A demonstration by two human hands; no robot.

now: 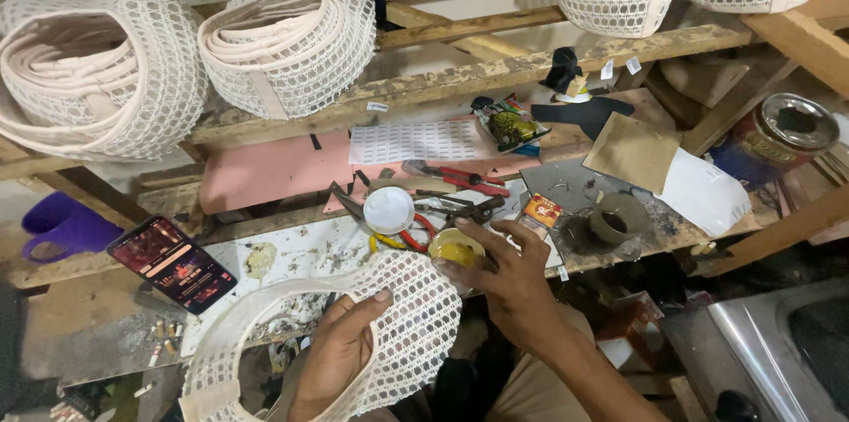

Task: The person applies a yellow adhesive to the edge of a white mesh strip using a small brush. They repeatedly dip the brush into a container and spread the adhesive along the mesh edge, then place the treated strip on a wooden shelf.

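cluttered workshop surface (292, 254), mesh rolls on the shelf above. left hand (340, 347) grips a white mesh piece (407, 316), its long axis curving down-left. right hand (504, 276), nearer, closes fingers on a small yellow jar (455, 249) just above the mesh.

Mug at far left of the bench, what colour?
Purple mug, plain, no pattern visible; head view shows it at the left edge.

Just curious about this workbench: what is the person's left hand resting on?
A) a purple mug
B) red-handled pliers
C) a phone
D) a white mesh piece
D: the left hand lies on the white mesh piece, while the right hand touches a small yellow container.
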